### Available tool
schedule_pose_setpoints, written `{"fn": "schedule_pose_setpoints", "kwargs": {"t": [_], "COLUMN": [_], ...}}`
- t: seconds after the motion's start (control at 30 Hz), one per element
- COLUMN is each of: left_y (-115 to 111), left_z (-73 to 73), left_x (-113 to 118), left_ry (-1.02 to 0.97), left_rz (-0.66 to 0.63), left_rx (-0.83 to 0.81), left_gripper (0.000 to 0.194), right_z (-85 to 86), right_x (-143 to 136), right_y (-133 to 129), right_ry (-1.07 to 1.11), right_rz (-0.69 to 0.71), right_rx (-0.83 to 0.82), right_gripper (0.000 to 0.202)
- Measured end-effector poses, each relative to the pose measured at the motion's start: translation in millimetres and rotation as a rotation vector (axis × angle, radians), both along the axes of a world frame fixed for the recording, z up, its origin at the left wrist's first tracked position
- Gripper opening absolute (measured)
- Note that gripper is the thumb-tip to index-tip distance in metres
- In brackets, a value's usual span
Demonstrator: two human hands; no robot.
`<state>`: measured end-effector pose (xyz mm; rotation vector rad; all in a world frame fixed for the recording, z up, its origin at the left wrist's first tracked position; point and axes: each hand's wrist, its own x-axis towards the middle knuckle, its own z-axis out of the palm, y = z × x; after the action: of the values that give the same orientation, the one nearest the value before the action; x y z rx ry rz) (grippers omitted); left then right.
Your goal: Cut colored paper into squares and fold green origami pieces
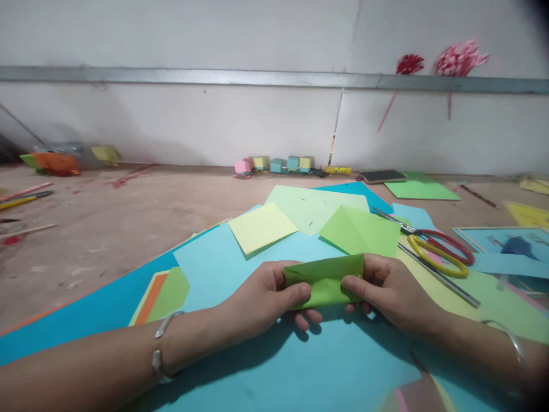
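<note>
Between my two hands I hold a folded green paper (326, 280) above light blue sheets (214, 274). My left hand (270, 297) pinches its left end, thumb on the near face and fingers behind and below. At the right end, my right hand (384, 286) grips it the same way, thumb pressed on the front. Just behind the paper lies a creased light green sheet (364, 229). A pale yellow square of paper (261, 228) rests to its left. Scissors (437, 249) with red and yellow handles lie beyond my right hand.
A metal rod (446, 277) lies beside the scissors. Small coloured paper cubes (277, 165) line the wall, near a dark flat block (383, 176) on the right. Pencils (26, 197) and an orange folded paper piece (55, 163) are at the left. Paper flowers (461, 59) hang on a metal rail.
</note>
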<state>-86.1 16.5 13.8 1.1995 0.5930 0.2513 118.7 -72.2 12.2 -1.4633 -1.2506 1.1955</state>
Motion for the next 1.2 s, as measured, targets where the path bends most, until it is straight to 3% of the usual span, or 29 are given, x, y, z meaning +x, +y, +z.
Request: {"fn": "schedule_pose_setpoints", "kwargs": {"t": [0.13,0.3,0.53,0.7,1.0,1.2], "left_y": [1.1,1.5,1.3,1.5,12.9,6.2], "left_z": [-2.8,-3.9,0.7,0.8,1.1,4.5], "left_x": [0.2,-0.8,0.3,0.0,2.8,13.5], "left_ry": [-0.059,-0.045,-0.043,-0.055,-0.051,-0.030], "left_rz": [0.043,-0.019,-0.013,0.026,0.101,0.225], "left_rx": [0.005,0.014,0.023,0.015,0.191,0.182], "left_gripper": [0.051,0.050,0.038,0.027,0.030,0.031], "right_z": [2.1,1.9,3.7,7.2,-11.1,-15.5], "right_x": [-0.6,-2.2,-1.0,1.1,4.4,9.3], "right_y": [0.7,0.8,0.2,-0.1,5.7,9.3], "right_ry": [0.061,0.160,0.109,0.078,0.407,0.521], "right_rz": [-0.014,0.020,-0.049,-0.047,-0.051,-0.097], "right_rx": [-0.018,-0.019,0.057,0.057,0.011,0.063], "right_gripper": [0.033,0.032,0.024,0.031,0.031,0.030]}}
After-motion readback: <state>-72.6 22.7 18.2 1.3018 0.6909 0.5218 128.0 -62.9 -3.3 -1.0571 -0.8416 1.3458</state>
